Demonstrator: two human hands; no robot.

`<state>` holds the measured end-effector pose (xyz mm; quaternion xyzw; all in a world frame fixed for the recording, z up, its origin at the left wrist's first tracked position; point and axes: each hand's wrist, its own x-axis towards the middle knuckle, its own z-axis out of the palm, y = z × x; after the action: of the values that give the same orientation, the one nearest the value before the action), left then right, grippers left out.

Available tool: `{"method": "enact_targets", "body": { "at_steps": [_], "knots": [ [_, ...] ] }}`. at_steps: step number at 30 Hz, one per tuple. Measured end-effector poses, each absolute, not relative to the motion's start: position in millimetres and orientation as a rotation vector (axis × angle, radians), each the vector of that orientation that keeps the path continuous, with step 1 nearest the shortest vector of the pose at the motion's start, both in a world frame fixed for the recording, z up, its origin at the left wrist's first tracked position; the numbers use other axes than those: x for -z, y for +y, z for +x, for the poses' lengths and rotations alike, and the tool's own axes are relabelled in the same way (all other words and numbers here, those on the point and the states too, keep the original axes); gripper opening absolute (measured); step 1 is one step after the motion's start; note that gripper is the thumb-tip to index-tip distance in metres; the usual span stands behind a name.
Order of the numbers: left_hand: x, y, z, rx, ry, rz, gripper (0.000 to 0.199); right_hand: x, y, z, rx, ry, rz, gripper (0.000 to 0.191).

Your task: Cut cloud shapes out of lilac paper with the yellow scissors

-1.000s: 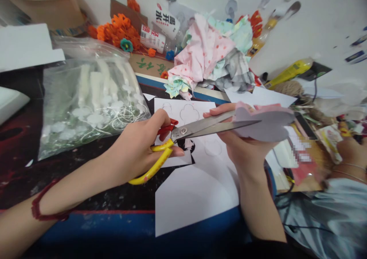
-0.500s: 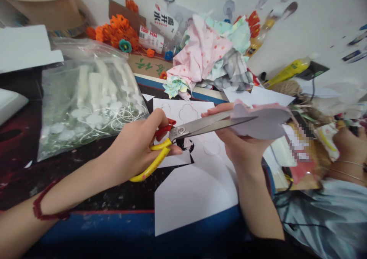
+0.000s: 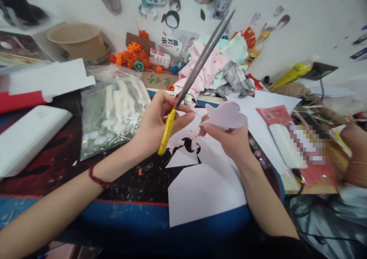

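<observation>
My left hand [image 3: 156, 117] is closed on a pair of scissors [image 3: 197, 66]; the long blades point up and away, nearly together, and a yellow handle shows below the fingers. A short gap to the right, my right hand [image 3: 231, 138] pinches a pale lilac paper cutout [image 3: 226, 115] with a wavy, rounded outline. Beneath both hands lie white paper sheets [image 3: 206, 194] on the dark table. Small pinkish scraps [image 3: 193, 140] rest on the paper, near a dark round patch.
A clear plastic bag [image 3: 114, 110] holding pale and green pieces lies left of my hands. Behind are orange flowers [image 3: 132, 56] and a heap of fabric [image 3: 209, 64]. A white box-like object [image 3: 34, 140] is at far left. Another person's hand [image 3: 355, 140] is at far right.
The scissors have come away from the paper cutout and swung from pointing right to pointing up, their blades closer together. The right hand has lowered the cutout slightly. The view has shifted left.
</observation>
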<state>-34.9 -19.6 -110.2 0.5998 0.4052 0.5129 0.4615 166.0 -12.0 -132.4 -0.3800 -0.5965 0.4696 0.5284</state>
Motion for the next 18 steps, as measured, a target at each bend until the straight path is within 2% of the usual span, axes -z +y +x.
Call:
{"method": "enact_targets", "body": {
  "at_steps": [6, 13, 18],
  "knots": [
    [94, -7, -18, -1.332, 0.896, 1.434, 0.04, 129, 0, 158, -1.129, -1.459, -0.942, 0.021],
    [101, -4, -16, -1.484, 0.856, 1.411, 0.044, 139, 7, 151, -1.216, -1.351, -0.841, 0.011],
    [112, 1, -11, -1.548, 0.758, 1.426, 0.05, 143, 6, 150, -1.221, -1.336, -0.853, 0.015]
  ]
}}
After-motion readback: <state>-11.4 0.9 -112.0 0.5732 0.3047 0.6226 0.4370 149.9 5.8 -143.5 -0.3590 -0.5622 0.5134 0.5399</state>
